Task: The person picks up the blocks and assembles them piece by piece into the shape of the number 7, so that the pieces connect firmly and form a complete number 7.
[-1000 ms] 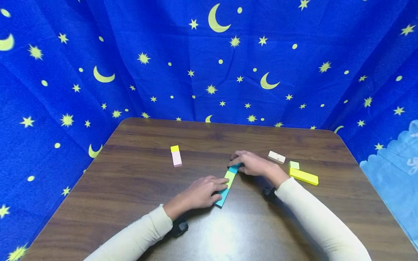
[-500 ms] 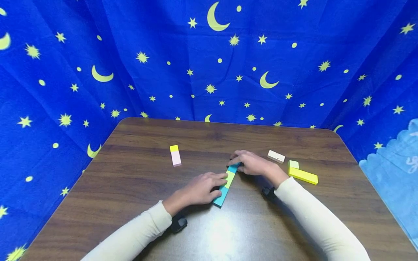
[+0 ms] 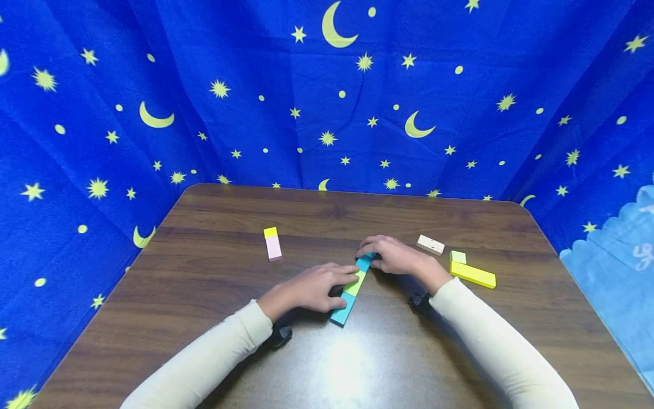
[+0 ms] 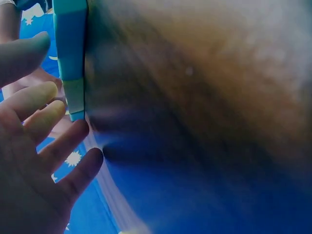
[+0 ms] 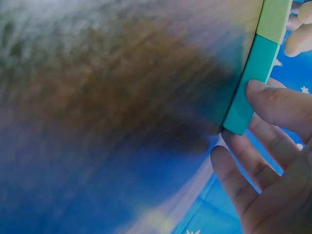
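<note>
Three wooden blocks lie end to end in a slanted row at mid-table: a near teal block [image 3: 343,309], a yellow-green block [image 3: 354,284] and a far teal block [image 3: 364,262]. My left hand [image 3: 314,288] is at the row's left side, fingers extended over the yellow-green block and thumb by the near teal one. In the left wrist view its fingers [image 4: 51,105] are spread. At the far end, my right hand [image 3: 395,255] pinches the far teal block; its thumb [image 5: 261,90] lies against the block's side in the right wrist view, the other fingers round its end.
A pink block [image 3: 273,248] with a yellow block [image 3: 270,232] at its far end lies left. To the right are a white block [image 3: 431,244], a pale green block [image 3: 458,257] and a long yellow block [image 3: 473,274]. A blue star-patterned cloth [image 3: 327,102] hangs behind the table.
My left hand has slid slightly forward along the row. The row's near end has shifted a little left, while my right hand stays at the far end. The view has drifted slightly.
</note>
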`<action>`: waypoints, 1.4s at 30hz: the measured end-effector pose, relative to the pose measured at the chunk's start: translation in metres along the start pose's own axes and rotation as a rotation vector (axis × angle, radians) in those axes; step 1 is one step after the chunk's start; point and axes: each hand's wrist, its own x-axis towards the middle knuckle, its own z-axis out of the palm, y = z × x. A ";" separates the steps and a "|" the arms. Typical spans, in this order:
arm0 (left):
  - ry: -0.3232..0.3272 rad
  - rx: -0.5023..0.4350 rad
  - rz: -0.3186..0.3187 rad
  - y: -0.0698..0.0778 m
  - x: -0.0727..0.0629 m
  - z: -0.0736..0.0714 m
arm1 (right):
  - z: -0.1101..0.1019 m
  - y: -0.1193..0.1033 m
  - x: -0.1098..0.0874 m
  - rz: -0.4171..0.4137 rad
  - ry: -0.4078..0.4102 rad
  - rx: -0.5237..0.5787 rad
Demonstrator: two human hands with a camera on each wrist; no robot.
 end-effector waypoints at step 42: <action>-0.056 0.006 0.015 -0.004 0.007 -0.004 | -0.001 0.001 0.001 0.005 -0.024 0.062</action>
